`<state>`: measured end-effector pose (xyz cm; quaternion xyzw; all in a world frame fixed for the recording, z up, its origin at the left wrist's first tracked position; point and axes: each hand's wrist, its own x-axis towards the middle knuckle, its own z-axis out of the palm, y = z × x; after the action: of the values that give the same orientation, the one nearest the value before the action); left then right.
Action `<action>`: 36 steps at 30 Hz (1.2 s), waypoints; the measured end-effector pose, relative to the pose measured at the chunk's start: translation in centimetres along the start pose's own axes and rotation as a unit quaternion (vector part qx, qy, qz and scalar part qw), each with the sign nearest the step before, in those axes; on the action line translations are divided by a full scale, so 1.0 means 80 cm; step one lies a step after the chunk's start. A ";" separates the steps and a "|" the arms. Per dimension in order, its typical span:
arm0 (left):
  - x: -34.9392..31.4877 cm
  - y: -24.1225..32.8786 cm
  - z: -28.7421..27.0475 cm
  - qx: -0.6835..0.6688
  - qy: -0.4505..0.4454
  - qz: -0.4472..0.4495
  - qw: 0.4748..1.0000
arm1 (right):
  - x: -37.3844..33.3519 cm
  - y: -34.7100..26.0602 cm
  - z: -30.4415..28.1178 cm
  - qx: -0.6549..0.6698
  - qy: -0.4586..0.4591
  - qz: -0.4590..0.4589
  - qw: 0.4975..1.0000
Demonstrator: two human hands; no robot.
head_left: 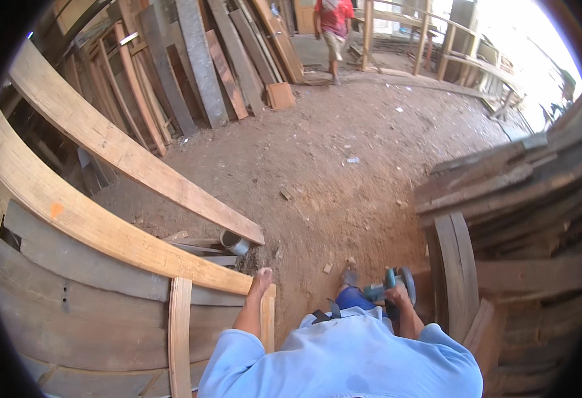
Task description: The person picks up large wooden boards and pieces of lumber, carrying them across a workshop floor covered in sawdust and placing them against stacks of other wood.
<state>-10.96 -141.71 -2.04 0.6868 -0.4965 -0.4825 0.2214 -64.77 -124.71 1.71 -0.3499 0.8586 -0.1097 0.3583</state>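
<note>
My left hand [260,282] is closed over the near end of a long light-brown plank [128,247], which runs off to the far left. Low at my right side, my right hand [399,294] grips the handle of a teal power saw [389,286]. A round grey disc or guard shows at the saw's right; the blade itself I cannot make out. A short upright board [179,335] stands against the plank's side, left of my left arm. Beyond it, a second long plank [142,171] slants across the left.
Dark boards lie stacked at the right [503,179], with an upright post [455,272] close by my right arm. A metal can [234,243] rests on the dirt floor [331,166]. Boards [201,63] lean at the back left. A person in red [334,30] is far ahead.
</note>
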 end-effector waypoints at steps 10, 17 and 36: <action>0.060 -0.040 0.087 0.050 -0.031 -0.097 0.994 | 0.243 -0.117 -0.060 0.025 -0.134 0.042 0.990; -0.009 0.038 0.125 -0.073 -0.053 -0.239 0.967 | 0.397 -0.265 -0.087 0.001 -0.148 -0.007 0.989; 0.686 0.299 -0.140 0.182 0.104 0.100 0.973 | 0.585 -0.810 -0.131 0.067 -0.134 -0.137 0.979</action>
<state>-10.00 -202.60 -2.71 0.7091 -0.6161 -0.2855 0.1899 -61.51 -204.54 12.49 -0.4510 0.7374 -0.1670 0.4744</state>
